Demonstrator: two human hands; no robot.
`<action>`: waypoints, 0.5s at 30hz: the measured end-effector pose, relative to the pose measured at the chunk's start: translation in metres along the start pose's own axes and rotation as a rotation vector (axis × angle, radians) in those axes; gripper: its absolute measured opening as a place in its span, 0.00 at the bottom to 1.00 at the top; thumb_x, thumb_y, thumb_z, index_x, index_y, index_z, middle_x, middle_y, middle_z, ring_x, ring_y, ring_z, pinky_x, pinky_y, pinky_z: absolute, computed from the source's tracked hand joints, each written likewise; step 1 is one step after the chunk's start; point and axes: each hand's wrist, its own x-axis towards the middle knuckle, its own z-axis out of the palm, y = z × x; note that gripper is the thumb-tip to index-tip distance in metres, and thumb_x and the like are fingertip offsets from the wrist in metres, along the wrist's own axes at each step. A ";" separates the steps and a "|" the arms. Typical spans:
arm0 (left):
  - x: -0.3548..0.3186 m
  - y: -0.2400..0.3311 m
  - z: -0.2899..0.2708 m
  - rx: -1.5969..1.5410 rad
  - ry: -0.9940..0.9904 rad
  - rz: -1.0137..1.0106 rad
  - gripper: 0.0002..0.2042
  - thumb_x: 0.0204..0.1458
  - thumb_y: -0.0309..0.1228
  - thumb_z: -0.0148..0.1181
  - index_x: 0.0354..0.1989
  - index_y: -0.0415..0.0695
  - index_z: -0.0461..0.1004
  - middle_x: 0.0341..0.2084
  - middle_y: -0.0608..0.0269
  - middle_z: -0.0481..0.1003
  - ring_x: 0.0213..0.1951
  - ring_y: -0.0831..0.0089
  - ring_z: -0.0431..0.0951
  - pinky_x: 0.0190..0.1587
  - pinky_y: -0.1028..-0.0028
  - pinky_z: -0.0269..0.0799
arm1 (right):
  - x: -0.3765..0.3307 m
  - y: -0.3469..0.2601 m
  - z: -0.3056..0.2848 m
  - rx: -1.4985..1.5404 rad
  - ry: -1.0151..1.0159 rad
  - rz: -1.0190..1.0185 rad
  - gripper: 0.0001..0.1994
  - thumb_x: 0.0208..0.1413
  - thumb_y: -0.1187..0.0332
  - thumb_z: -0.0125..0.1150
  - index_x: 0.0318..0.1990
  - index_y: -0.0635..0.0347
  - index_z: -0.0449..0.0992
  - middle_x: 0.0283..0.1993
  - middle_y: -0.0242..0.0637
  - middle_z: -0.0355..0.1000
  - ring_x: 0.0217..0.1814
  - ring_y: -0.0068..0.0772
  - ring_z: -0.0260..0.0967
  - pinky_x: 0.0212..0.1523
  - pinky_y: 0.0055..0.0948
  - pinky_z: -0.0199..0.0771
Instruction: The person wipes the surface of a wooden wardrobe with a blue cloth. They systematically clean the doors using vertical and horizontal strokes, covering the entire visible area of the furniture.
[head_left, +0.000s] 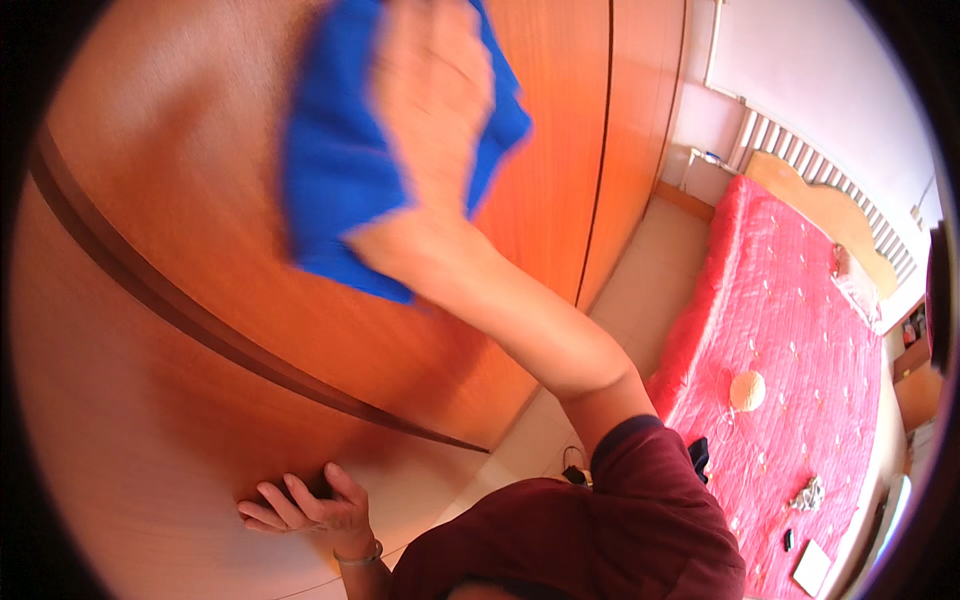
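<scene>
High on an orange-brown wooden wardrobe door (545,150), my right hand (432,90) presses a blue cloth (340,170) against the surface. The cloth spreads out past both sides of the hand. Motion smears the fingers, and their tips run to the upper edge of the picture. Down at the lower left, my left hand (305,508) has its fingers apart and holds nothing. It rests on or very close to the wardrobe's lighter left panel (110,400); I cannot tell if the palm touches. A bracelet circles the left wrist.
A dark curved seam (230,345) runs down between the wardrobe panels. To the right stands a bed with a red-pink quilt (790,300). A round pale object (747,391), a crumpled cloth (808,494) and a white flat item (812,568) lie on it. Tiled floor (650,275) separates bed and wardrobe.
</scene>
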 end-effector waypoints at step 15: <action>0.000 0.003 0.007 -0.086 0.075 -0.001 0.24 0.61 0.40 0.53 0.60 0.38 0.61 0.65 0.45 0.58 0.70 0.39 0.48 0.69 0.42 0.36 | -0.129 -0.002 -0.018 0.090 -0.144 -0.148 0.26 0.52 0.49 0.52 0.46 0.66 0.75 0.56 0.54 0.66 0.70 0.66 0.52 0.69 0.59 0.42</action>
